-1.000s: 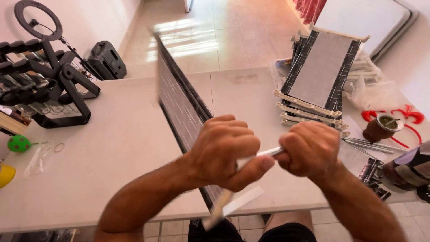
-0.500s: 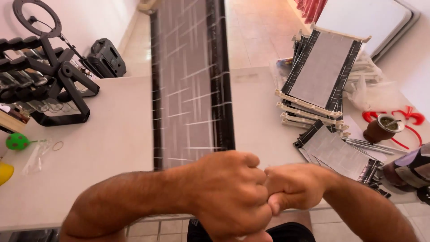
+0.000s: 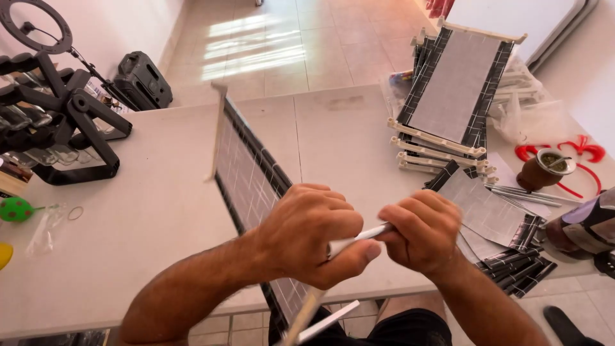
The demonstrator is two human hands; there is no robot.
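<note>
I am gripping a thin white rod (image 3: 359,238) with both hands over the near edge of the table (image 3: 160,211). My left hand (image 3: 312,232) is clenching around the near end of a long panel (image 3: 246,173) of grey grid-patterned sheet with black borders, the thumb pressing on the rod. My right hand (image 3: 423,230) is closing around the rod's right end, so most of it is hidden inside my fists. The panel is standing on edge and tilting away to the far left, a pale bar (image 3: 218,131) capping its far end. Its near end is dropping below the table edge and is blurred, so I cannot tell how the rod joins it.

To the right, loose sheets (image 3: 480,214) of the same grey material are lying flat, with black strips (image 3: 512,266) beside them. Farther off, a stack of finished panels (image 3: 448,96) with cream-coloured rails is resting, the top one leaning up. A small brown cup (image 3: 540,170) with green contents and a metal straw is sitting by a red curly mark on the table. A patterned object at the right edge is cut off.

At the far left, a black rack (image 3: 61,122) of glassy pieces is standing under a ring light (image 3: 35,25), and a green ball (image 3: 16,209) is lying near the edge.
</note>
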